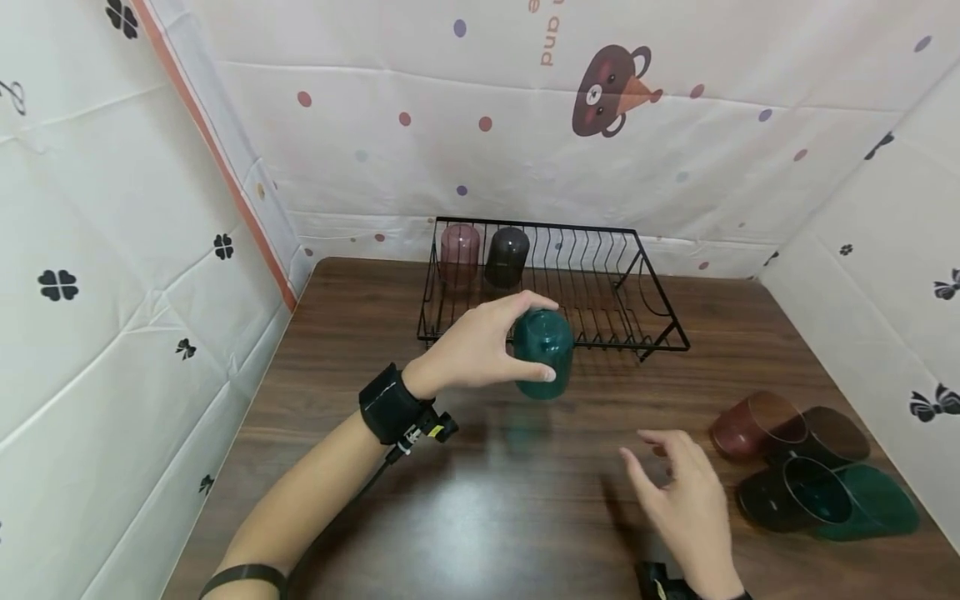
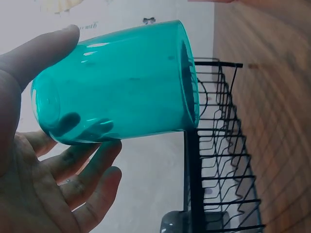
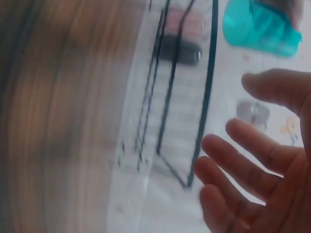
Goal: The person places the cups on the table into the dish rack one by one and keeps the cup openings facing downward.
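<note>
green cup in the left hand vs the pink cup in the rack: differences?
The green cup is held in the air by the left hand, in front of the dish rack; the pink cup stands in the rack's back left corner. The green cup is dark teal, the pink cup pale rose. Both are mouth down, translucent tumblers of like shape.

Motion blurs the table and wire rack in the right wrist view, whose edge crops the teal cup.

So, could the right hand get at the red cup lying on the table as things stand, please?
Probably yes: the right hand is open and holds nothing, and the red cup lies just beyond it with bare table between.
</note>
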Motion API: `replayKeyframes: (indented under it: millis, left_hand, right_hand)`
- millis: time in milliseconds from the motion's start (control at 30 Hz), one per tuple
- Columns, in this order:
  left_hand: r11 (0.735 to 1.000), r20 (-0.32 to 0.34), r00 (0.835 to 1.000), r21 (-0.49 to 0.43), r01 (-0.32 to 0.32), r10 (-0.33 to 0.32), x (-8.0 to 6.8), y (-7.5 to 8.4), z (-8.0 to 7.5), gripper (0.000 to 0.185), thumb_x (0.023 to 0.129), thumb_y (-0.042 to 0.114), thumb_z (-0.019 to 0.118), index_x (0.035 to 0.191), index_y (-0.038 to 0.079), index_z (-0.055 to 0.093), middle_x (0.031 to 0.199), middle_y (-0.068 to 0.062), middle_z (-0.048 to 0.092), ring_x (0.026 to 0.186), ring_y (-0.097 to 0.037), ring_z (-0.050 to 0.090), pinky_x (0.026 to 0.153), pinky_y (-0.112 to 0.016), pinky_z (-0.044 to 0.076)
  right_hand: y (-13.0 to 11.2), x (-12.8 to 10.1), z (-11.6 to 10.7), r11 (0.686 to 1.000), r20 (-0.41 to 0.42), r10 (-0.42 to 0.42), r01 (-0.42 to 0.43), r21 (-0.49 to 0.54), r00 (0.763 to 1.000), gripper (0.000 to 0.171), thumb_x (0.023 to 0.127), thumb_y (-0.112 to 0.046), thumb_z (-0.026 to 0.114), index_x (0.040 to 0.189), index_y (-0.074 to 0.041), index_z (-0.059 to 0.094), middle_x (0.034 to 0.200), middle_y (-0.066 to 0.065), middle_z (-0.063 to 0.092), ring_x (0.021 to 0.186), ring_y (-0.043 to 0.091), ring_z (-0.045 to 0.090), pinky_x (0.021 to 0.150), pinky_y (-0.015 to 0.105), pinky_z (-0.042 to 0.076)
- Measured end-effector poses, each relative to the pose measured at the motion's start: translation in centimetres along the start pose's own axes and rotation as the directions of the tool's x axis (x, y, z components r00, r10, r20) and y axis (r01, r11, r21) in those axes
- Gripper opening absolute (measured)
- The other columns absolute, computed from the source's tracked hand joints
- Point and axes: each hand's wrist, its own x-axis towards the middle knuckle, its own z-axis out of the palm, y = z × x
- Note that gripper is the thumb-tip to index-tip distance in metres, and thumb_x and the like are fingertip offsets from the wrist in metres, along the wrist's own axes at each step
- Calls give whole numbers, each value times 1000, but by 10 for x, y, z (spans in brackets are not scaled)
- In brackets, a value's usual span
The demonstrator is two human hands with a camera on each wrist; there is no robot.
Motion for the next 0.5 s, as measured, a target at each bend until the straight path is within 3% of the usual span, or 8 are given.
replayKeyframes:
  millis: [100,233,400,500]
  left_hand:
    - [1000,-5,1000,1,10,-10,8,-1,-7,77,81,53,81,147,30,47,128,8,63,112,-8,64,90,-35,57]
    - [999,-15,999,0,33,-33,18,-4,-15,77,82,52,81,147,29,46,126,6,64,111,-11,64,90,-37,58]
    - [998,-44,997,9,61,-61,32,-9,-20,76,83,49,81,147,27,46,130,2,63,114,-14,64,92,-38,57]
    - [996,-59,996,37,76,-73,46,-12,-22,77,83,49,81,148,26,45,133,0,61,118,-16,63,94,-40,57]
  right_hand:
    - [10,-4,-14,995,-84,71,-77,-67,994,35,81,-17,86,110,-8,70,101,7,69,81,24,62,64,9,38]
    - [20,-11,-30,976,-188,151,-177,-126,970,39,81,-18,85,114,-5,69,106,13,65,76,22,58,58,11,33]
    - [35,-22,-48,949,-313,212,-271,-159,926,42,82,-19,83,118,-3,68,110,20,62,71,-19,36,55,10,28]
    - [42,-28,-58,908,-360,310,-387,-164,880,44,86,-24,79,122,-2,68,117,24,59,69,-29,22,53,8,24]
